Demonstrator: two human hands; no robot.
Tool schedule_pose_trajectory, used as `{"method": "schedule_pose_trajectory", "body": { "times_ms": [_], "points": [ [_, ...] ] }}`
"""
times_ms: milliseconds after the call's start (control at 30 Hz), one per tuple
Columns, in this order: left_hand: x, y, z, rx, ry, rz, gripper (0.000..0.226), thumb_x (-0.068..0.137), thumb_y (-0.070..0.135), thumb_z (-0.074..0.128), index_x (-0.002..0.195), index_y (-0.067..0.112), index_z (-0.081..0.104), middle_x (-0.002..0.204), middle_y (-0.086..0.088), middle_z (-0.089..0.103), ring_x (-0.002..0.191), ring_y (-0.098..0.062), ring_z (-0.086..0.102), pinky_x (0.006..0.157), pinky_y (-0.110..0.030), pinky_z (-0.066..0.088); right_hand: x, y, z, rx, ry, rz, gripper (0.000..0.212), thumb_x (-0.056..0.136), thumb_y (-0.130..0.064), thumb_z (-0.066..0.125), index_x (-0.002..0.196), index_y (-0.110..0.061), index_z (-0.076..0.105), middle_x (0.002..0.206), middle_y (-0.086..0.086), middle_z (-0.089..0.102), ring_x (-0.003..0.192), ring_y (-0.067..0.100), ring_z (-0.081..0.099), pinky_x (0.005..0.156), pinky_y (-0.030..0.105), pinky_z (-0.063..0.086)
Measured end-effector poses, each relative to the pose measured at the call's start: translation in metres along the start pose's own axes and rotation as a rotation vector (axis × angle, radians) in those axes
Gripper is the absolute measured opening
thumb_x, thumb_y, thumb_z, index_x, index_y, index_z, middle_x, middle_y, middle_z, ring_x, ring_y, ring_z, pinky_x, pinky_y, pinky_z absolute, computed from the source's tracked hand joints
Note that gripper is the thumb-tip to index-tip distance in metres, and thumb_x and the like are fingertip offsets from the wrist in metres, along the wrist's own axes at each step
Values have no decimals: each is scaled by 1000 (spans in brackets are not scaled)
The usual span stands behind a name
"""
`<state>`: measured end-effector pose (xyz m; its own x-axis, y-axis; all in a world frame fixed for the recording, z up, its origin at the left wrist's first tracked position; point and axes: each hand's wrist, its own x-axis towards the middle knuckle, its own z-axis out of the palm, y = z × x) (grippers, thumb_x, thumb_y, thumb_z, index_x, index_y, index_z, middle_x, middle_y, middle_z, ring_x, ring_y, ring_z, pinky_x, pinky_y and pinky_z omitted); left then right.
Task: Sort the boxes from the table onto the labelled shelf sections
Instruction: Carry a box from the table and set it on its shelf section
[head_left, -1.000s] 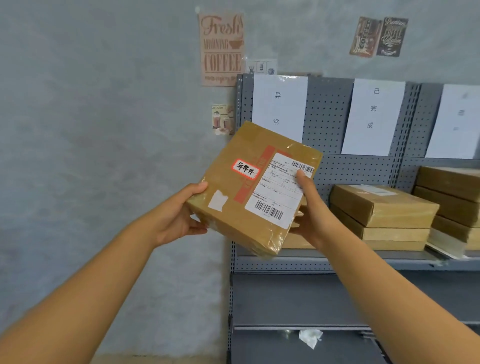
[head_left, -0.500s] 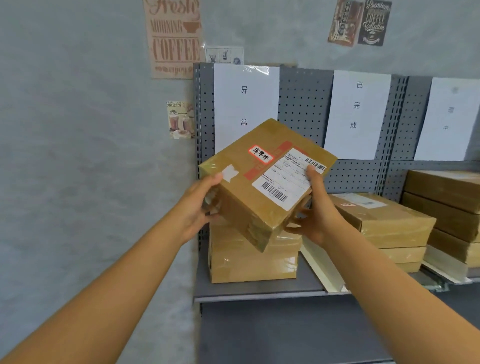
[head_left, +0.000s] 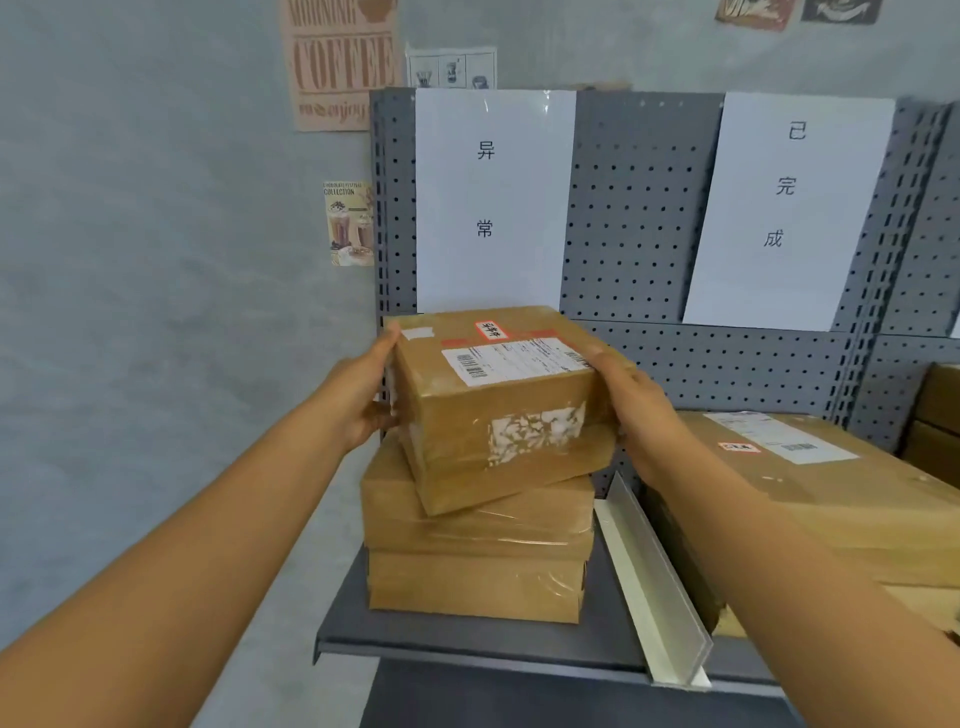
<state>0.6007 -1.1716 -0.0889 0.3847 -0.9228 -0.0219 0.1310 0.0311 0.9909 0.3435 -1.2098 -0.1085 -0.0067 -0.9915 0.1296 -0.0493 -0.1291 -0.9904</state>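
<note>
A brown taped box (head_left: 493, 410) with a white shipping label and a red-edged sticker sits skewed on top of a stack of two brown boxes (head_left: 478, 556) in the leftmost shelf section. My left hand (head_left: 363, 395) grips its left side and my right hand (head_left: 631, 405) grips its right side. Behind it on the pegboard hangs a white sheet (head_left: 491, 197) with the characters 异常. The grey shelf (head_left: 467, 642) carries the stack.
A white divider (head_left: 649, 582) separates this section from the one to the right, where larger brown boxes (head_left: 831, 499) lie under a second sheet (head_left: 784, 208) reading 已完成. More boxes (head_left: 937, 421) show at the far right. A grey wall with posters lies to the left.
Both hands have carried the box forward and down, from tilted in the air to lying nearly flat on the stack in the left section. The camera has come closer to the shelf.
</note>
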Motion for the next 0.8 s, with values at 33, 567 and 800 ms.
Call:
{"method": "schedule_pose_trajectory", "body": {
  "times_ms": [33,567,800],
  "points": [
    [7,1,1,51,8,-15,54,93,58,55,119,11,58,113,-4,60,95,-26,59,66,-41,54,6,1,3,-13,-1,4,77,75,-72,63,136,-26,53,129,-2,59,116,22,56,101,44,45],
    [108,12,-3,77,-232,-114,29,95,29,62,117,10,65,97,-12,75,82,-25,69,68,-36,57,62,-8,35,-365,2,53,81,81,-74,57,133,-14,39,125,6,51,111,27,54,91,48,53],
    [124,9,-2,69,-258,-116,23,96,30,60,107,11,67,82,-9,76,73,-22,71,65,-33,57,67,-6,43,-402,30,41,64,82,-73,55,116,-22,38,112,2,49,102,24,54,86,47,56]
  ]
}}
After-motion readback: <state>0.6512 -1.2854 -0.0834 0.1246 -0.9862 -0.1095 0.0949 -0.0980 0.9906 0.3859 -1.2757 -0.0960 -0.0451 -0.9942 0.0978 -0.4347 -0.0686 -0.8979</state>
